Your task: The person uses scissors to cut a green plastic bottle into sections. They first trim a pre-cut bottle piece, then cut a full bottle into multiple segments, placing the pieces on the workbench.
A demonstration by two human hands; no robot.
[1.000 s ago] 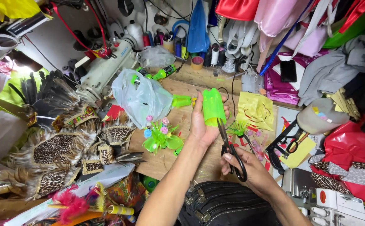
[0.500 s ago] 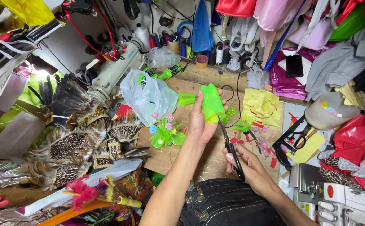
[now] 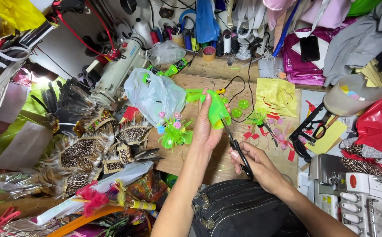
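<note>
A crowded wooden worktable (image 3: 208, 151) fills the view from above, heaped with craft materials. At nine o'clock lies a large pile of brown, spotted and black feathers (image 3: 83, 147). At eleven o'clock a pale sewing machine (image 3: 116, 72) lies angled across the clutter, and just beside it, toward the centre, sits a crumpled translucent plastic bag (image 3: 153, 94). At six o'clock a black zippered bag (image 3: 239, 210) rests at the person's lap.

Compared with half a second ago, the green piece has tipped slightly and the scissors have come up closer beneath it; the hands otherwise sit in much the same spot.

The left hand (image 3: 206, 129), just above centre, is closed around a bright green plastic piece (image 3: 217, 109), fingers wrapped behind it and thumb in front, holding it upright over the table. The right hand (image 3: 254, 164), at five o'clock from it, grips black-handled scissors (image 3: 237, 147) with fingers through the loops. The blades point up toward eleven o'clock, their tips touching the lower edge of the green piece; how far the blades are parted cannot be told.

At nine o'clock of the left hand lies a small green plastic flower ornament (image 3: 173, 131) with pink and blue beads.
</note>
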